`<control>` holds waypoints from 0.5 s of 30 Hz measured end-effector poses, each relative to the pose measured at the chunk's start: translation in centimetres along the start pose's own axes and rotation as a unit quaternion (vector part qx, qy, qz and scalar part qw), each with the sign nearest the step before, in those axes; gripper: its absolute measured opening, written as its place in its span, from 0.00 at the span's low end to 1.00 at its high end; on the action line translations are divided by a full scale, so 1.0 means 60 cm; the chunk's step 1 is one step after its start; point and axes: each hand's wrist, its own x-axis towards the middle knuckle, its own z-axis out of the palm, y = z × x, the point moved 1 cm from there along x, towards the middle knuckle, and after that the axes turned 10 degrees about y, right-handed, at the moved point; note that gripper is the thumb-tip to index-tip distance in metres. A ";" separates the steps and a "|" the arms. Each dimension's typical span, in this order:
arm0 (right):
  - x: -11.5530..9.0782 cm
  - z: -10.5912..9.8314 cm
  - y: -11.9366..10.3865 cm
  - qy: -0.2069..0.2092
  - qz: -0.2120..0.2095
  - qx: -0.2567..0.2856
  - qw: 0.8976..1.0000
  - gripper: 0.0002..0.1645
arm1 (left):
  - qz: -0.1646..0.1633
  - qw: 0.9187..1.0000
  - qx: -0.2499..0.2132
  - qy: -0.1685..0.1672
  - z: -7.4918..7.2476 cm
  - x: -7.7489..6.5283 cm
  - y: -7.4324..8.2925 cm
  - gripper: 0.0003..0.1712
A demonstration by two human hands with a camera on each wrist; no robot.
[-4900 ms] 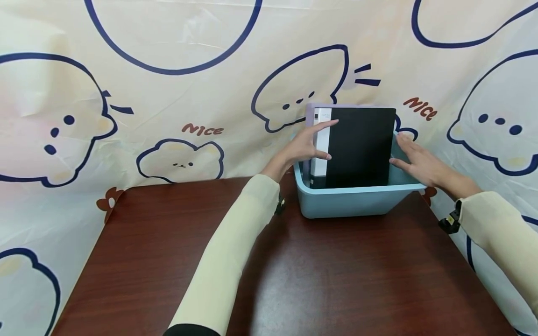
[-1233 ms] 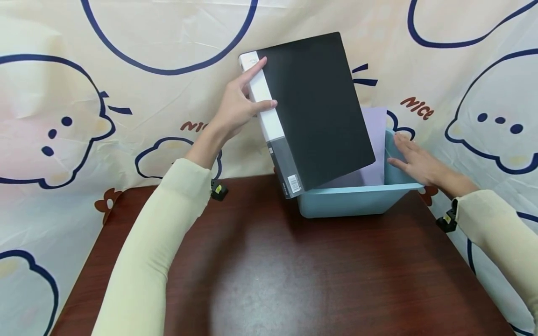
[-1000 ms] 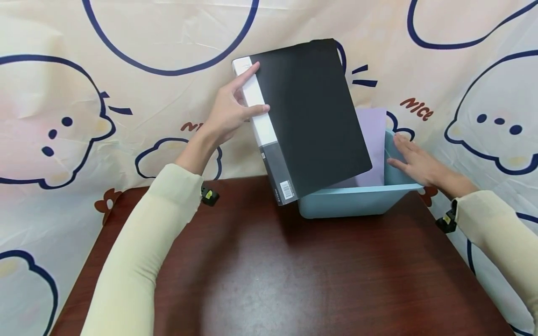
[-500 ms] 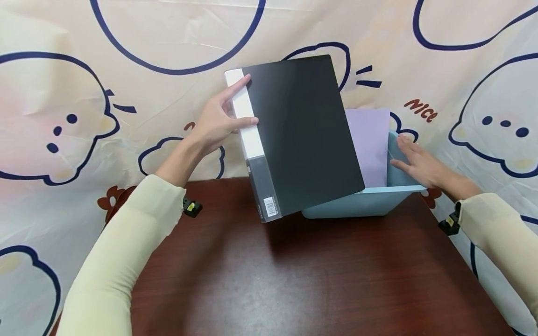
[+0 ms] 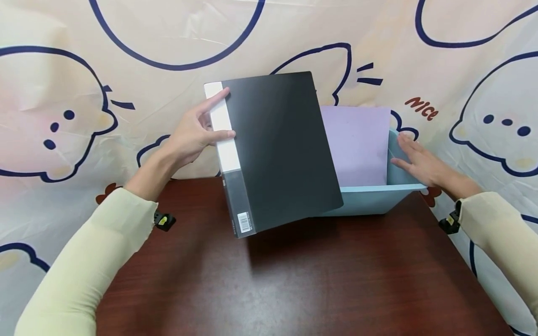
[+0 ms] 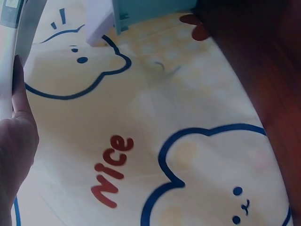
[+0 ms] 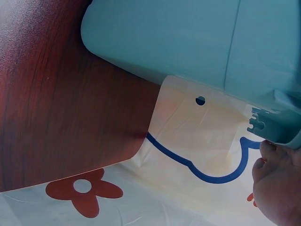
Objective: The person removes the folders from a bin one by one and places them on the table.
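In the head view, my left hand (image 5: 191,133) grips a black file folder (image 5: 281,149) by its spine, thumb on the front cover. The folder has a white and grey spine with a barcode label near its bottom. It hangs tilted above the table, in front of the left part of a light blue plastic bin (image 5: 361,201). My right hand (image 5: 420,161) holds the bin's right rim. A flat lavender thing (image 5: 357,144) stands upright in the bin, partly hidden by the folder. In the left wrist view, its edge (image 6: 99,23) looks thick.
The bin stands at the back right of a dark reddish-brown wooden table (image 5: 336,280), near its right edge. Behind and beside the table hangs a cream cloth (image 5: 168,102) with blue cartoon outlines.
My left hand has drawn the black folder up out of the bin, then moved it left and lower in the view. More of the lavender thing shows. My right hand stays at the rim.
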 end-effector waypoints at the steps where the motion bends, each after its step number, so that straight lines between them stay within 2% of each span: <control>1: 0.000 0.000 0.000 0.001 0.000 0.000 1.000 0.53 | -0.003 1.000 0.002 -0.002 -0.005 -0.004 -0.002 0.55; 9: 0.003 0.001 0.000 -0.002 -0.001 -0.002 1.000 0.53 | -0.018 0.999 0.023 -0.021 -0.036 -0.034 -0.013 0.55; 15: 0.002 0.002 -0.001 0.001 -0.004 0.007 1.000 0.53 | -0.046 0.997 0.056 -0.012 -0.060 -0.054 -0.021 0.54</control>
